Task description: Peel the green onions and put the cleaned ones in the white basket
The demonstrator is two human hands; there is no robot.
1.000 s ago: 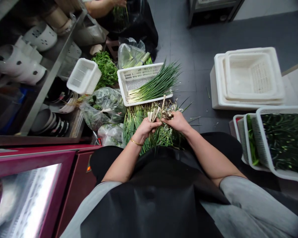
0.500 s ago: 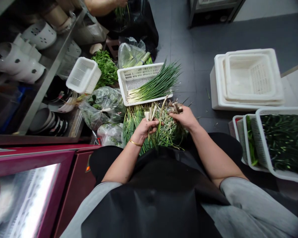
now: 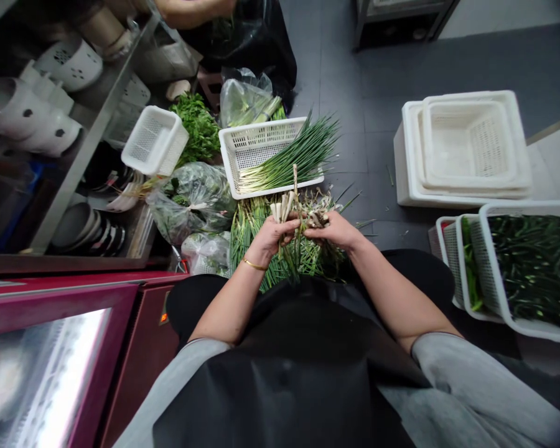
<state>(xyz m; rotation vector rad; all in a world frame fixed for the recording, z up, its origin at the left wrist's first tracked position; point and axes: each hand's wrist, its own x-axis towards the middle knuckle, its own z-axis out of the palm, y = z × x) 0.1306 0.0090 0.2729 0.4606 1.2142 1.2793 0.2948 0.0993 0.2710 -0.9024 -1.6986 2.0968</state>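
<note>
My left hand is closed round a small bunch of green onions with white stems pointing up. Close beside it on the right, my right hand pinches brownish roots and peelings; its fingertips are near the bunch. One long pale stalk stands up between the hands. Below them lies a heap of untrimmed green onions. Just beyond, a white perforated basket holds green onions laid with their green tops over its right side.
At left are bagged greens, a small white basket and a metal shelf. Stacked white tubs and a basket of dark green peppers stand at right. Another person's arm shows at the top.
My right hand has moved left, up beside my left hand. The long stalk now stands more upright between them. The left hand keeps its bunch and has barely shifted.
</note>
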